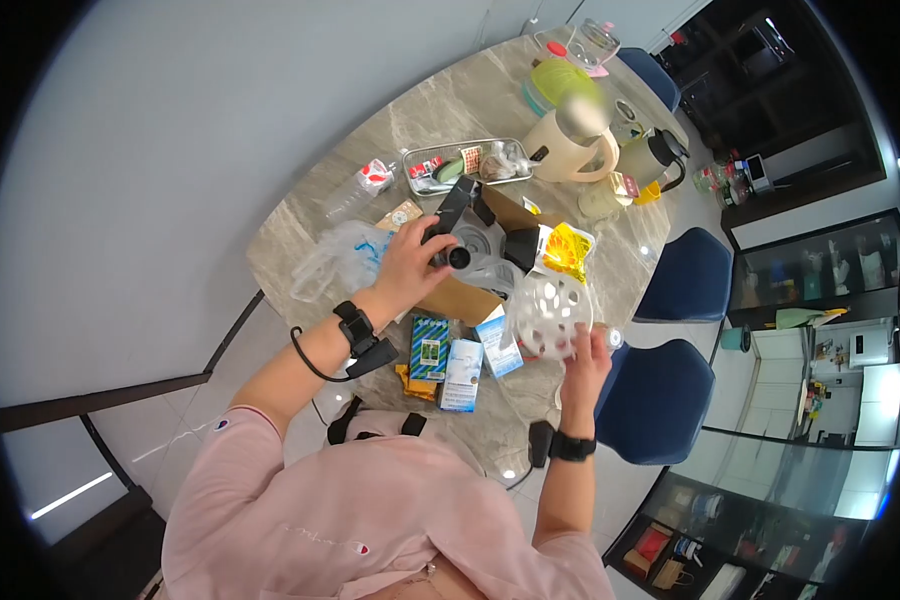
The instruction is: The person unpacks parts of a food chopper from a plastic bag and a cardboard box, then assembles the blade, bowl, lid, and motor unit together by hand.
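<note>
My left hand (408,262) is closed round a black object with a round, dark end (457,257), held over the cardboard box (460,300). Its exact kind does not show. My right hand (586,365) grips the edge of a white perforated round plastic piece (550,315), tilted beside the box. Inside the box lie clear plastic parts (482,242), partly hidden by my left hand. A yellow and white packet (567,250) lies at the box's right side. Close to me are a blue and green striped box (430,348) and a white and blue carton (461,375).
A clear plastic bag (345,260) and a plastic bottle (362,188) lie at the left. Behind the box stand a wire tray (515,180) of small items, a cream kettle (560,150) and a dark-handled jug (650,158). Blue chairs (660,400) border the table's right side.
</note>
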Available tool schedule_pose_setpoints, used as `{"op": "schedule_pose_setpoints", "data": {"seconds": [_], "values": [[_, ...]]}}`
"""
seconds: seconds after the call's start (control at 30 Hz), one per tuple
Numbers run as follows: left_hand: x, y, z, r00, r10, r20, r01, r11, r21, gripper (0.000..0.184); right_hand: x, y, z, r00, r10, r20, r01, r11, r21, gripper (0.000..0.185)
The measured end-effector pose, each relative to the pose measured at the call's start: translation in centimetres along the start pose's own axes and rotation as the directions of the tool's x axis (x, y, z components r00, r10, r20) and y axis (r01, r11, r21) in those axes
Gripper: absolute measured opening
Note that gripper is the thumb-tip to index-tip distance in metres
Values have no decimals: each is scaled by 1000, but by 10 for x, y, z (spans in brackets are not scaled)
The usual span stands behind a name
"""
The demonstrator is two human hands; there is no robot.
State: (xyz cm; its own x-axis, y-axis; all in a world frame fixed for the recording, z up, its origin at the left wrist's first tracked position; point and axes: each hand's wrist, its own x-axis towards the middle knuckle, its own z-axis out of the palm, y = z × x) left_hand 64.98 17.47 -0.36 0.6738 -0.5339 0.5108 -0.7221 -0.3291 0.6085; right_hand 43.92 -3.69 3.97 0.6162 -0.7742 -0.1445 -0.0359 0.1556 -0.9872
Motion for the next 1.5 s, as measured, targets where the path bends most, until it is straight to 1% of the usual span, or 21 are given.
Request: {"op": "schedule_pose_setpoints", "data": {"seconds": [0.13,0.2,0.3,0.4,0.57,0.63,0.73,0.87,0.93,0.97,1.0,1.07,1.1,1.13,1.17,1.23,1.3,1.33,1.4,1.43,1.5], "values": [[7,-7,9,994,-109,14,110,978,-177,37,-39,51,-81,970,232,-70,-218,962,163,19],[18,9,-1,997,-55,-57,45,986,-159,33,-51,102,-126,934,353,44,-341,923,-179,19],[31,27,-7,940,-334,64,309,761,-570,29,-70,157,-132,945,320,-59,-322,889,-327,20],[46,57,-19,930,-364,-58,166,555,-815,26,-70,185,-134,973,231,0,-206,869,-449,21],[23,75,-28,844,-480,240,411,292,-864,26,-61,186,-131,941,338,3,-310,867,-389,22],[2,76,-16,749,-463,474,569,80,-819,32,-60,184,-128,972,208,111,-140,888,-439,22],[-22,99,2,612,-495,617,716,15,-698,33,-64,147,-109,995,49,87,-11,917,-399,31],[-56,126,34,678,-354,645,735,356,-577,28,-80,65,-71,965,-10,261,8,1000,8,48],[-70,136,52,773,-215,597,596,569,-567,34,-86,39,-59,878,84,472,37,970,-241,63],[-75,138,61,814,-140,563,503,654,-565,39,-86,54,-60,870,7,492,209,900,-382,60],[-73,146,61,668,-196,718,707,469,-530,38,-87,62,-62,868,1,496,215,900,-379,60],[-58,138,59,566,-42,823,685,579,-442,35,-89,74,-70,905,181,385,-37,935,-352,53],[-50,123,64,596,-46,802,613,671,-417,30,-92,79,-78,923,169,344,-50,943,-328,46],[-37,106,66,757,-27,653,467,721,-511,25,-93,85,-88,924,166,346,-47,944,-327,46],[-20,86,65,776,-114,620,544,618,-568,21,-95,91,-100,948,162,272,-54,929,-365,47],[24,58,53,858,-259,443,421,848,-322,19,-95,104,-125,969,153,192,-65,915,-398,48],[45,25,57,936,-166,311,141,985,101,20,-88,114,-148,986,-128,108,168,738,-653,54],[52,14,62,937,-161,311,136,986,100,20,-84,112,-154,986,-133,105,169,739,-652,54],[61,-4,76,705,-224,673,-21,942,335,24,-76,107,-163,997,-75,28,67,585,-808,60],[64,-9,85,588,-357,726,20,904,428,43,-72,104,-163,1000,-17,-15,-3,551,-834,61],[58,-9,98,637,-407,654,47,868,494,62,-65,106,-161,999,-35,-32,-10,503,-864,60]]}}
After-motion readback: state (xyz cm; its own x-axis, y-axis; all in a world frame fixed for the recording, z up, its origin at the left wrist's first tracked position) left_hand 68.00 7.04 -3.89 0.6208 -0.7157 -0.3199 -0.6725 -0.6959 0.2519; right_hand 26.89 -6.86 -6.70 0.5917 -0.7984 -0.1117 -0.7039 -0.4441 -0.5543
